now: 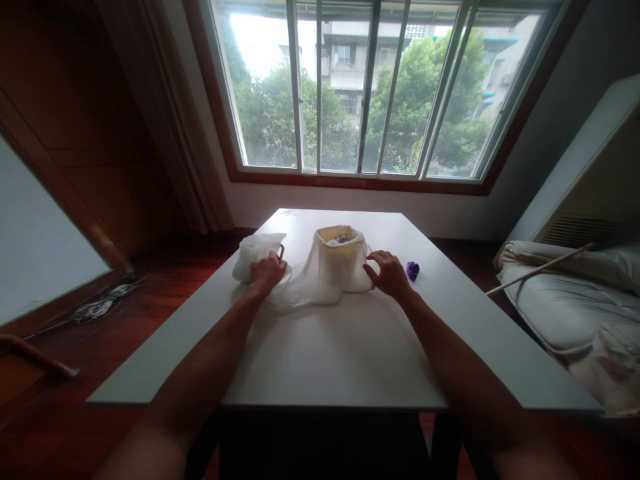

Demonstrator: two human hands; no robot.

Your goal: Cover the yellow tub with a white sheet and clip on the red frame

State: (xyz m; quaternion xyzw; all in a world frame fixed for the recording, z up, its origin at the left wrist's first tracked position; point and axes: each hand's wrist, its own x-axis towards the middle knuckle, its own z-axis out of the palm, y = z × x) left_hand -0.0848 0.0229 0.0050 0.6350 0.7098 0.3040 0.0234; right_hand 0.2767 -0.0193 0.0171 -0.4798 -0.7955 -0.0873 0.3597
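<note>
A small cream bin (330, 234) stands on the white table, draped in a thin white plastic bag (313, 280) that is folded over its rim and spreads out to the left. Some greyish crumpled stuff (343, 239) shows inside. My left hand (269, 270) is closed at a puffed white plastic bundle (250, 257) left of the bin, its fingers curled into the plastic. A thin reddish-brown loop (282, 251) pokes up by those fingers; its kind is unclear. At the bin's right side, my right hand (387, 272) has thumb and fingers apart, holding nothing visible.
A small purple item (413, 271) lies on the table (330, 360) to the right of my right hand. Beyond the table's right edge are a cushioned seat (555, 300) and a thin stick (540, 269). Cables (100, 307) lie on the floor at left.
</note>
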